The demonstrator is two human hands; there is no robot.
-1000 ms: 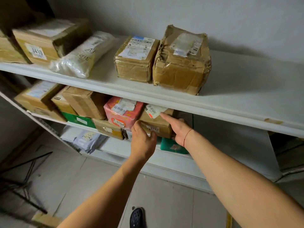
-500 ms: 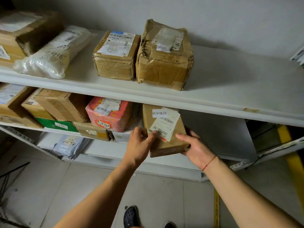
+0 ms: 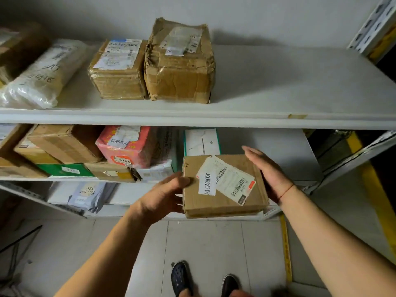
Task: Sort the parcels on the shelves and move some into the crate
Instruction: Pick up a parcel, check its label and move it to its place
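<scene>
- A flat cardboard parcel (image 3: 222, 187), labels facing up, was held clear of the middle shelf (image 3: 276, 144), out in front of its edge and above the floor.
- The left hand (image 3: 162, 198) gripped the parcel's left edge, thumb curled onto its top face; the fingers beneath were hidden.
- The right hand (image 3: 267, 170) pressed flat against the right side, fingers straight.
- The step in hand looked like carrying one picked parcel away from the shelves.
- The crate was not in view, so its direction could only be guessed.
- The next move probably called for turning, keeping the squeeze even so that the parcel stayed level, then lowering it into the crate.
</scene>
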